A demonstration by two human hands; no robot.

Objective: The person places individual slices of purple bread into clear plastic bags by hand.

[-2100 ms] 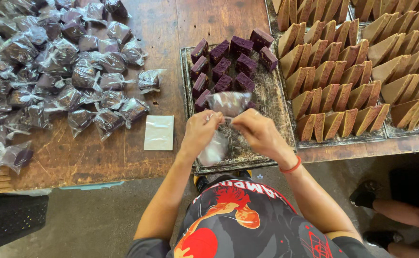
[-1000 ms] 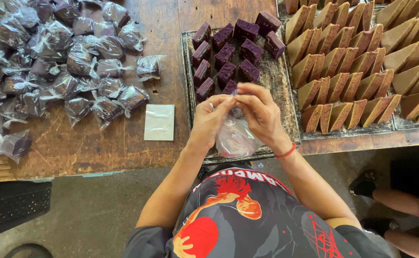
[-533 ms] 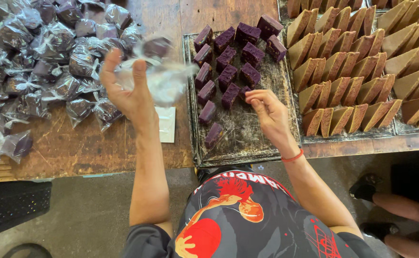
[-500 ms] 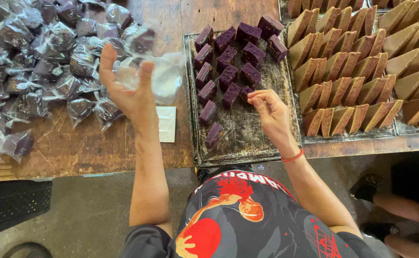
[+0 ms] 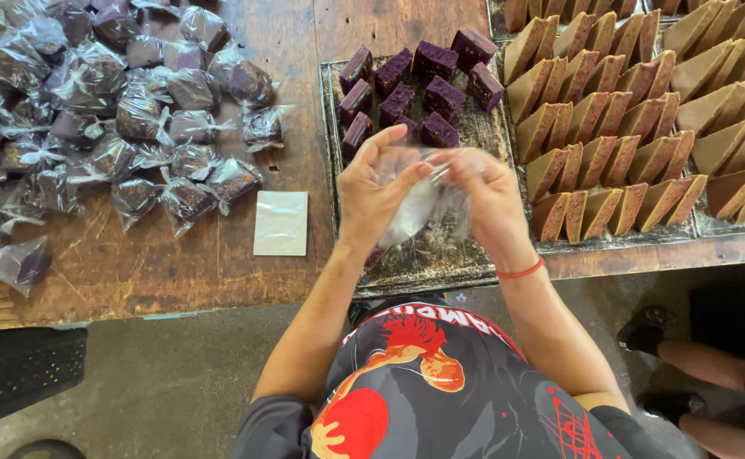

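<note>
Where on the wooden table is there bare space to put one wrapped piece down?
Bare wood lies between the wrapped pile and the dark tray, around the flat stack of clear bags, and below the pile toward the table edge. The brown-slice trays are packed.

Wrapped purple pieces [image 5: 126, 127] lie heaped at the left of the wooden table [image 5: 219, 272]. A small flat stack of clear bags [image 5: 281, 223] lies beside them. Brown wedge slices [image 5: 645, 110] fill the trays [image 5: 730, 231] at right.
</note>
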